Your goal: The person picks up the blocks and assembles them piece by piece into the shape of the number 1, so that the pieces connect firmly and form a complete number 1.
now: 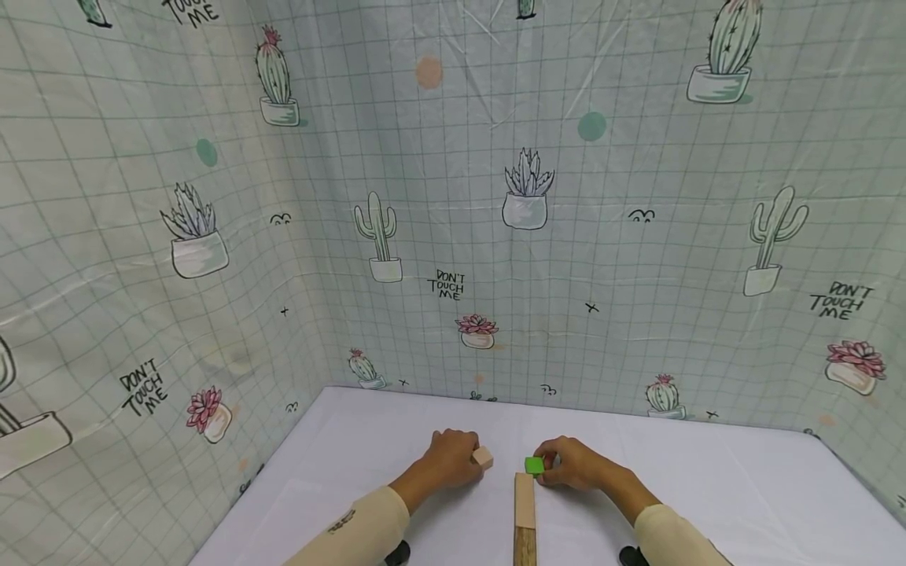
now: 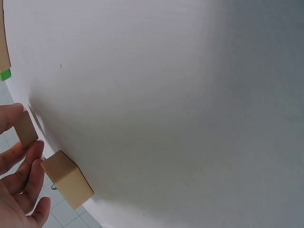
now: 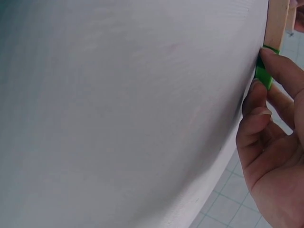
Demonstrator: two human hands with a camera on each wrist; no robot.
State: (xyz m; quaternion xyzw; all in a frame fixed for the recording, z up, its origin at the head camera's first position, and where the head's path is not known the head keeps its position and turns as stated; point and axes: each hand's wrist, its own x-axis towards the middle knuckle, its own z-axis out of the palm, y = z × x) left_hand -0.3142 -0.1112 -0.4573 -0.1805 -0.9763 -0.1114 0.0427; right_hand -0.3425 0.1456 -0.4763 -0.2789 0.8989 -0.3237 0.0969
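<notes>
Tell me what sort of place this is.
Probably a small screened-off work area indoors. A cactus-print sheet hangs behind a table with a white surface, where the left hand holds a wooden block and the right hand holds a green block.

High head view, forward and down over white table [image 1: 382,428]; close wrist views, green block [image 1: 534,466] in both.
</notes>
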